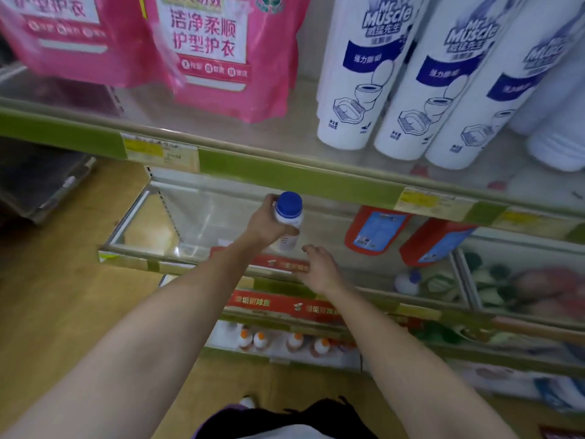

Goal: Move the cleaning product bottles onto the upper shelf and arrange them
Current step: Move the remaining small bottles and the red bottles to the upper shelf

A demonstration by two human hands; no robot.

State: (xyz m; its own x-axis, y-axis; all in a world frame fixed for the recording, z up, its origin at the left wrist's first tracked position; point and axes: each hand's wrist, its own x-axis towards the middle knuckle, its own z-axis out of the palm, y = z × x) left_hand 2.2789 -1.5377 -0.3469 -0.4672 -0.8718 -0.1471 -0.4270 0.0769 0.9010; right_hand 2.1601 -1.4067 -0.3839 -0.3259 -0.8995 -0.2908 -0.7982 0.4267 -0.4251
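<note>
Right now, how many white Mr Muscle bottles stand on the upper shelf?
3 with labels showing: left, middle, right, side by side. Plain white bottles at the far right may be more.

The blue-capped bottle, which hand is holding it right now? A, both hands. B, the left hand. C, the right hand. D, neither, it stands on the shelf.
B: the left hand grips the blue-capped bottle round its body, while the right hand reaches open just below it, holding nothing.
</note>
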